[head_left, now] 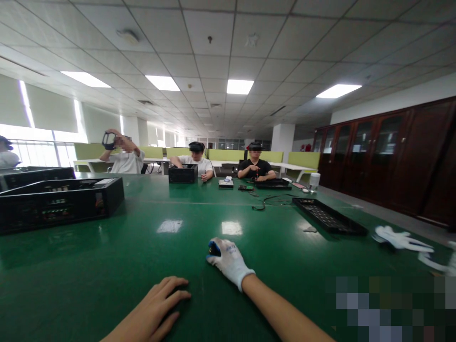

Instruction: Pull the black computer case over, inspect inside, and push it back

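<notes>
- The right hand [228, 260] wears a white glove [241, 274] with blue fingertips; it is near the middle of the green tabletop [138, 254].
- Its fingers are curled, and thumb and forefinger close around a small dark part [213, 249]. Most of this part is hidden by the glove, so I cannot tell what it is.
- The dark part is therefore inside the grip, on the left side of the glove; whether it also touches the tabletop, I cannot tell.
- The left hand [162, 299] is bare, with palm down and fingers loosely spread. It holds nothing, and it is near the right hand but apart from it.
- In my judgement, the step in hand is the handling of the dark part by the right hand alone, while the left hand waits beside.
- The next move would call for a firm pinch, because the part is small and the glove is thick; the left hand seems well placed to give support.
- The nearest large things are well apart from both hands: a black case [113, 197] at the left and a black tray [329, 218] at the right.
- Loose gloves [401, 239] lie beyond the tray, near the right edge.
- Across the tabletop, a co-worker in black [254, 166] bends over another flat black piece [273, 184].
</notes>
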Demonstrator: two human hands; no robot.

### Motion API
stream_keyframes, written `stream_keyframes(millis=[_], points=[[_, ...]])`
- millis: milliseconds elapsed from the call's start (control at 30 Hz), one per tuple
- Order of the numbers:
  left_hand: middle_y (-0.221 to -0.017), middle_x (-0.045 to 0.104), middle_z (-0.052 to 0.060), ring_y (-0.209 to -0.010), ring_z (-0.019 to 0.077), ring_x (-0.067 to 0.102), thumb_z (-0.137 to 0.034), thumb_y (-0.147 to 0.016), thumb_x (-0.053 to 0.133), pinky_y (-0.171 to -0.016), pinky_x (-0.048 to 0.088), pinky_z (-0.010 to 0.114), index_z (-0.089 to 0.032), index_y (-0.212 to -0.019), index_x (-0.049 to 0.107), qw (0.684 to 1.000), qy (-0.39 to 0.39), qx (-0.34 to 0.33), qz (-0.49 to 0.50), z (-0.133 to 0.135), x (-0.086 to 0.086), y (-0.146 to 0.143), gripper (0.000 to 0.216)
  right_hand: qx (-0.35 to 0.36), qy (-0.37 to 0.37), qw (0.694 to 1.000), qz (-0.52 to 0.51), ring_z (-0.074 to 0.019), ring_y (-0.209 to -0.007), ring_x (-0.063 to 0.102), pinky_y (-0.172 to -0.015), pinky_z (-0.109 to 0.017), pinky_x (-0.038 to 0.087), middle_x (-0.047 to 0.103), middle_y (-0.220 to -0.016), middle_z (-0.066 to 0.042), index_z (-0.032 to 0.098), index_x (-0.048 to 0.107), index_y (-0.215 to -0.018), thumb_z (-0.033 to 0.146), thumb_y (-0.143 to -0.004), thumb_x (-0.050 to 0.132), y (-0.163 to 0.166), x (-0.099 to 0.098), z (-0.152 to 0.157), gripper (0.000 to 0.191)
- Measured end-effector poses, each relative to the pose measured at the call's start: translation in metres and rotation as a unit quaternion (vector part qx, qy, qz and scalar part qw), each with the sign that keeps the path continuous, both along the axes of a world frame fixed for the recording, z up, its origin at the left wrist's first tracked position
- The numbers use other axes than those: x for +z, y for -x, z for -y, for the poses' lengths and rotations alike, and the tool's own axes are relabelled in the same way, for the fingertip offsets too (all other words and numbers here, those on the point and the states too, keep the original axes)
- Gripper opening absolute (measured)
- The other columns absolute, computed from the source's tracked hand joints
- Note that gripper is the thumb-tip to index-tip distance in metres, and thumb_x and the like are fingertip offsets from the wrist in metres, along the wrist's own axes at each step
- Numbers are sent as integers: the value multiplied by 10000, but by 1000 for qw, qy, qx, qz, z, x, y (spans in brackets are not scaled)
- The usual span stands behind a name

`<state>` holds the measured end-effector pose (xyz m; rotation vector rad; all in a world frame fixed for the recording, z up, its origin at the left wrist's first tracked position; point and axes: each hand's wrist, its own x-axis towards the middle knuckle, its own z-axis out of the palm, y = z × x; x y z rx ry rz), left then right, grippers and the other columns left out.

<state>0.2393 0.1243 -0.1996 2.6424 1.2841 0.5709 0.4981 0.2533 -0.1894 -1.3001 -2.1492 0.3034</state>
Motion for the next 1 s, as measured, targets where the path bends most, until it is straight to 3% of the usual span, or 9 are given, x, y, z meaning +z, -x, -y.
stream_keyframes(millis=[233, 433, 633, 767, 900, 1000], points=[[-1512, 500, -4, -1373, 244, 497, -320, -1023, 454, -1151, 451, 473, -416, -1376, 545, 1000, 4, 6, -4, -1, -6, 3, 377, -8, 21, 1000, -15, -274, -1075, 621, -951, -365, 444, 697, -1073, -65, 250, 648, -1169, 428, -830, 727, 0, -1, -1, 391], [-1536, 474, -11, -1383, 245, 490, -330, -1029, 440, -1163, 437, 496, -432, -1401, 512, 1000, 18, 6, -14, 0, -5, 5, 392, -54, 53, 994, -78, -243, -1005, 646, -892, -340, 481, 705, -1041, -57, 232, 640, -1126, 391, -899, 630, -5, 2, -9, 277], [-1512, 506, -7, -1346, 249, 531, -306, -1014, 473, -1123, 489, 463, -425, -1399, 529, 1000, -6, 9, 0, 1, -6, 6, 407, 7, 47, 997, -56, -253, -1107, 606, -981, -338, 435, 701, -1097, -32, 275, 678, -1139, 338, -790, 762, -3, 0, -4, 365], [-1479, 543, -21, -1301, 246, 571, -282, -990, 518, -1095, 518, 434, -436, -1365, 564, 1000, -16, 2, 22, 0, -7, 4, 408, -24, 60, 995, -73, -260, -1016, 634, -897, -360, 476, 714, -1040, -53, 235, 681, -1083, 391, -858, 677, -3, 3, -4, 274], [-1491, 531, -5, -1329, 249, 547, -277, -994, 509, -1118, 495, 444, -418, -1371, 561, 1000, -11, 3, 24, 0, -8, 5, 406, 1, 60, 996, -64, -256, -1123, 605, -981, -351, 445, 708, -1119, -32, 284, 688, -1149, 361, -800, 744, -4, 6, -2, 362], [-1512, 507, -19, -1350, 245, 528, -297, -1006, 482, -1133, 478, 467, -439, -1381, 539, 1000, 2, 10, 16, 0, -7, 4, 405, -8, 63, 996, -65, -246, -1081, 629, -955, -343, 464, 720, -1091, -24, 286, 696, -1139, 370, -825, 721, -3, 6, -2, 326]])
